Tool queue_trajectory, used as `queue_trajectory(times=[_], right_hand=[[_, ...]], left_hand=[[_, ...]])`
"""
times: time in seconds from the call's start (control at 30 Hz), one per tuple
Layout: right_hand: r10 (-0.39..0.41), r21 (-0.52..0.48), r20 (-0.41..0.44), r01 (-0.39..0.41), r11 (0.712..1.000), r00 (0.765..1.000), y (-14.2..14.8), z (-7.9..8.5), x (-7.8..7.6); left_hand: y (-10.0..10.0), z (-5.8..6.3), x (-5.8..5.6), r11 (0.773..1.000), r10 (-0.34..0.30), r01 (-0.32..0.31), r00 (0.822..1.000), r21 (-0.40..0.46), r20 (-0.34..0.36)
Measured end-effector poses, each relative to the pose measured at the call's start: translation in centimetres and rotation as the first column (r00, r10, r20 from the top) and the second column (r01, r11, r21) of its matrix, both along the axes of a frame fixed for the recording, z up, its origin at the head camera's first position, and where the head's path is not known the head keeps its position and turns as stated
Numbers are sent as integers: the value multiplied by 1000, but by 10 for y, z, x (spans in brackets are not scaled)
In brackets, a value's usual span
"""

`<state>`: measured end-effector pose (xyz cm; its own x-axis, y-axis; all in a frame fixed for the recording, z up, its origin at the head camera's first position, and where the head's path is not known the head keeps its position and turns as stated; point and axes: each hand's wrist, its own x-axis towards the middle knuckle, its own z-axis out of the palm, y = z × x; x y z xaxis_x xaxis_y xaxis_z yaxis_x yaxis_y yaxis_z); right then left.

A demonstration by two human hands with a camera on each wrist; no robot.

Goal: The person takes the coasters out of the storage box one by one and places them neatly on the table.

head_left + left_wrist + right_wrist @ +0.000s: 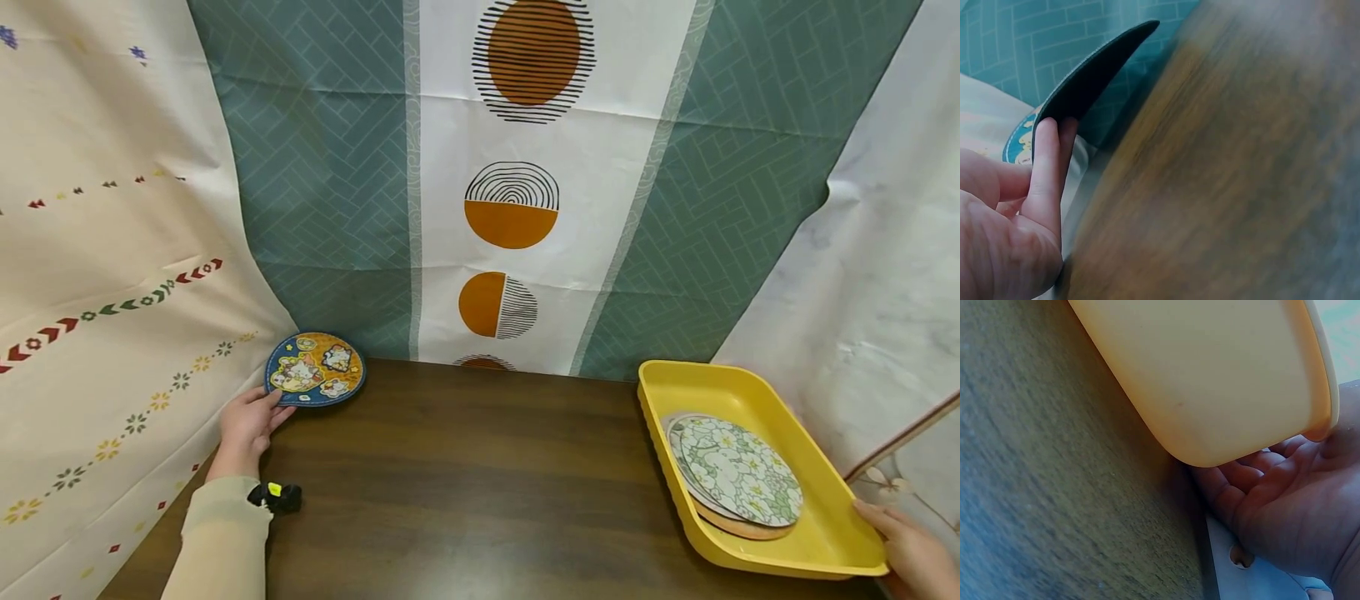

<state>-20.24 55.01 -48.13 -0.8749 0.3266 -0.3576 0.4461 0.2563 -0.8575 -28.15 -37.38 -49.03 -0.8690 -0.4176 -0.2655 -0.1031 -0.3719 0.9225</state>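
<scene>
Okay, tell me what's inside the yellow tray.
Inside the yellow tray are stacked round mats, a flowered one on top. Pale edges and a tan edge show beneath. The lower mats' faces and the tray floor under them are covered; I can't tell how many.

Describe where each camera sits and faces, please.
Head: on the head, looking forward and down over the table; left hand, left sleeve and right hand show.
Left wrist: on that wrist, facing the left hand pinching the round mat.
Right wrist: on that wrist, facing the right hand gripping the yellow tray.
Head and left wrist share the round mat.
</scene>
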Motion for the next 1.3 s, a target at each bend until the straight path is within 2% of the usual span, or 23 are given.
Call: queue_trajectory(times=[0.33, 0.47, 0.63, 0.8, 1.07, 1.3], right_hand=[[-19, 16, -27, 19, 1000, 999, -6, 2, 1], [11, -7, -21, -12, 1000, 1000, -7, 3, 2], [28, -36, -35, -29, 999, 999, -4, 2, 2], [3, -51, -79, -7, 999, 997, -1, -2, 1], [33, -28, -31, -34, 999, 999, -1, -5, 4], [-8, -29, -59, 6, 1000, 998, -5, -1, 2]], left_hand=[[-5, -7, -2, 996, -14, 17, 999, -83, 32], [-5, -8, -3, 991, -39, 42, 999, -123, 26], [-6, -11, -3, 975, -76, 82, 996, -207, 38], [-4, -13, -5, 961, -56, 70, 997, -267, 58], [-4, -16, -4, 926, -42, 77, 994, -370, 101], [-3, -13, -7, 895, -16, 68, 993, -440, 121]])
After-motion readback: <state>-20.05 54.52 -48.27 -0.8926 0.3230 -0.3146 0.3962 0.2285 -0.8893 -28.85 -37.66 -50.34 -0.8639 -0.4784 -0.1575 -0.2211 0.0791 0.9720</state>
